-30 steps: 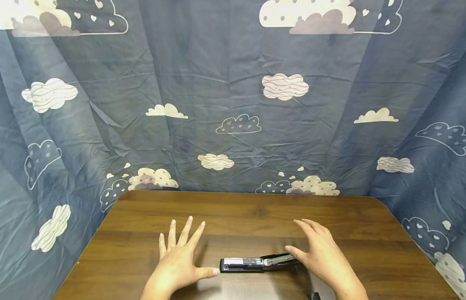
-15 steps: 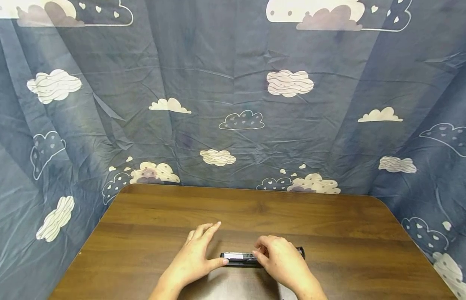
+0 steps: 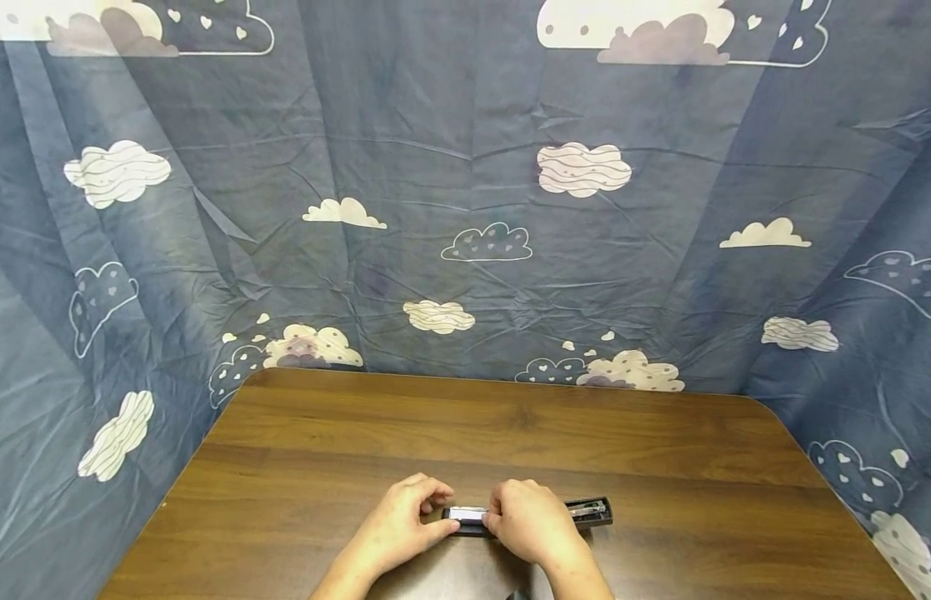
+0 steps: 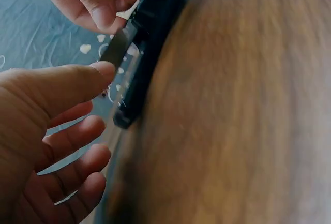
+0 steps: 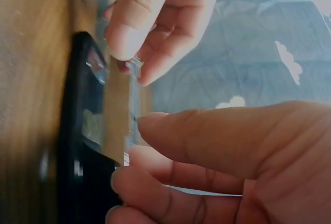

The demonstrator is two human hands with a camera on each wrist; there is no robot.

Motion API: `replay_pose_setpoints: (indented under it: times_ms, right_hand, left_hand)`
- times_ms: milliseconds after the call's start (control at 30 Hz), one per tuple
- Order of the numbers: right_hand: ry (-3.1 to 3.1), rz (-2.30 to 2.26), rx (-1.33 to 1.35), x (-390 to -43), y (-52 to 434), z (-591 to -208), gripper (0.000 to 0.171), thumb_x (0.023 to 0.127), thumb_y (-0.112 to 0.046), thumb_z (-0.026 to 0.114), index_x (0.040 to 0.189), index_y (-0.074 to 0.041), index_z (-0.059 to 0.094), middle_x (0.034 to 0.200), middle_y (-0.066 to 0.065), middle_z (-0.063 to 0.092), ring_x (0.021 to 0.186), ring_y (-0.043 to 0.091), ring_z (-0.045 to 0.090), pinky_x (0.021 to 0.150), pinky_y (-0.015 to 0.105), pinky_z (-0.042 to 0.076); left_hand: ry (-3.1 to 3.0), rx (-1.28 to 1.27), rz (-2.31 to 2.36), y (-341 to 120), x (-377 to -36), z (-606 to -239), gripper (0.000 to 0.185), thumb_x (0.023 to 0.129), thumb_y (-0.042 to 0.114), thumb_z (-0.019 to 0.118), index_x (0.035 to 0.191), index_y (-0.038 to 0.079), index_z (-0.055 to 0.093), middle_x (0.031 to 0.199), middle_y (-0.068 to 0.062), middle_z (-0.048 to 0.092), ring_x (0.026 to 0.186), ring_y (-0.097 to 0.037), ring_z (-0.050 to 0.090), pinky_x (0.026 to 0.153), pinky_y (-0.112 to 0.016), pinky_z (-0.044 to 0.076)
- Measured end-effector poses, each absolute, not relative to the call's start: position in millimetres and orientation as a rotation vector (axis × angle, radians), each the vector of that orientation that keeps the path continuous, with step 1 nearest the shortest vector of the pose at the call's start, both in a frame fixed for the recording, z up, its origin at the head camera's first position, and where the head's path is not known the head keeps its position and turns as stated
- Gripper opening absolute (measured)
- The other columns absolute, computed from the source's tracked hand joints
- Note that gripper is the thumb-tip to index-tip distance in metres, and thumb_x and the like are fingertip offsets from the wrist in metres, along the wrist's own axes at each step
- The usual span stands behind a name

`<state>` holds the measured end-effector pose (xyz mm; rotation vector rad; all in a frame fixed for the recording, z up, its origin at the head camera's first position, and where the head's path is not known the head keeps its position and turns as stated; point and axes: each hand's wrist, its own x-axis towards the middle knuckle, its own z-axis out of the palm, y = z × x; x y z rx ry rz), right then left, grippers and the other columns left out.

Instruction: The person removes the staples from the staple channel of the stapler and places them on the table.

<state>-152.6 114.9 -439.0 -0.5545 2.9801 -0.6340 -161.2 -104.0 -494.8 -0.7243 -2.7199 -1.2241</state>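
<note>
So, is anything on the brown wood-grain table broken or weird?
Only the long, narrow black stapler looks odd: it's opened out, its inside showing, rather than folded shut. I see no spill or plain damage, though the right hand hides its middle.

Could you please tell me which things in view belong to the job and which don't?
Apparently in use:
left hand
right hand
slim strip at the fingertips
open black stapler

Merely around:
wooden table beneath
cloud-patterned cloth behind
dark cropped item, unidentifiable

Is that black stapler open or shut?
Open: the stapler is unfolded, its metal insides showing beside the right hand.
</note>
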Motion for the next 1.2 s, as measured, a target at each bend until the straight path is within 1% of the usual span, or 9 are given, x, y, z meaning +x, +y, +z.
replay_pose_setpoints:
  times_ms: [67,200,300,467,667,867,1100,1200]
  right_hand:
    - [2.984,-0.634,-0.549,-152.1,112.7,-441.6,0.029,0.084,-0.022,0.079,0.062,-0.022,0.059,0.060,-0.011,0.051,0.054,0.006,0.043,0.053,0.027,0.035]
    - [3.008,-0.617,-0.522,-152.1,111.6,-444.1,0.029,0.083,-0.021,0.078,0.062,-0.021,0.058,0.060,-0.010,0.052,0.054,0.008,0.044,0.053,0.028,0.036]
    - [3.037,-0.608,-0.505,-153.5,112.7,-444.3,0.029,0.081,-0.018,0.077,0.060,-0.021,0.057,0.059,-0.009,0.052,0.053,0.009,0.044,0.052,0.030,0.036]
    - [3.067,-0.591,-0.481,-155.2,112.5,-445.2,0.030,0.079,-0.018,0.076,0.057,-0.022,0.056,0.057,-0.009,0.052,0.052,0.011,0.045,0.051,0.032,0.037]
    - [3.010,-0.671,-0.481,-153.4,108.4,-446.9,0.032,0.083,-0.019,0.077,0.058,-0.021,0.057,0.055,-0.010,0.050,0.049,0.008,0.043,0.048,0.028,0.034]
    - [3.007,-0.687,-0.498,-152.9,107.4,-448.7,0.033,0.082,-0.019,0.078,0.058,-0.021,0.056,0.054,-0.010,0.048,0.049,0.008,0.042,0.048,0.027,0.034]
    - [3.049,-0.680,-0.501,-154.5,109.8,-449.6,0.027,0.079,-0.014,0.073,0.058,-0.022,0.057,0.055,-0.010,0.049,0.050,0.008,0.042,0.049,0.028,0.035]
    - [3.054,-0.706,-0.505,-155.5,109.9,-449.6,0.026,0.079,-0.014,0.073,0.060,-0.022,0.057,0.056,-0.011,0.049,0.051,0.007,0.042,0.050,0.028,0.035]
  left_hand:
    - [-2.716,-0.737,-1.231,-105.5,-161.7,-498.0,0.032,0.083,0.030,0.084,0.107,0.011,0.073,0.097,0.002,0.070,0.082,-0.006,0.060,0.074,-0.022,0.052]
    - [-2.731,-0.745,-1.225,-107.1,-163.0,-504.2,0.028,0.082,0.031,0.086,0.103,0.017,0.074,0.094,0.006,0.068,0.078,0.000,0.054,0.070,-0.019,0.048]
    - [-2.735,-0.744,-1.218,-107.5,-164.4,-507.5,0.028,0.079,0.031,0.088,0.101,0.019,0.075,0.091,0.009,0.066,0.077,0.002,0.051,0.070,-0.018,0.046]
    - [-2.746,-0.720,-1.227,-108.8,-165.5,-510.5,0.030,0.076,0.028,0.089,0.101,0.019,0.076,0.087,0.011,0.062,0.078,0.004,0.050,0.070,-0.018,0.045]
    - [-2.749,-0.690,-1.267,-108.9,-165.0,-512.8,0.029,0.077,0.028,0.089,0.101,0.019,0.075,0.086,0.012,0.061,0.078,0.003,0.048,0.069,-0.019,0.044]
    - [-2.748,-0.672,-1.274,-107.4,-163.6,-513.8,0.029,0.075,0.026,0.089,0.099,0.017,0.075,0.085,0.011,0.061,0.077,0.003,0.048,0.068,-0.018,0.044]
    - [-2.746,-0.664,-1.258,-105.2,-164.3,-513.8,0.028,0.075,0.026,0.090,0.098,0.019,0.075,0.085,0.011,0.061,0.077,0.003,0.047,0.069,-0.018,0.043]
    - [-2.747,-0.664,-1.247,-104.8,-164.9,-513.8,0.028,0.075,0.027,0.090,0.098,0.019,0.075,0.085,0.012,0.061,0.077,0.003,0.047,0.069,-0.018,0.043]
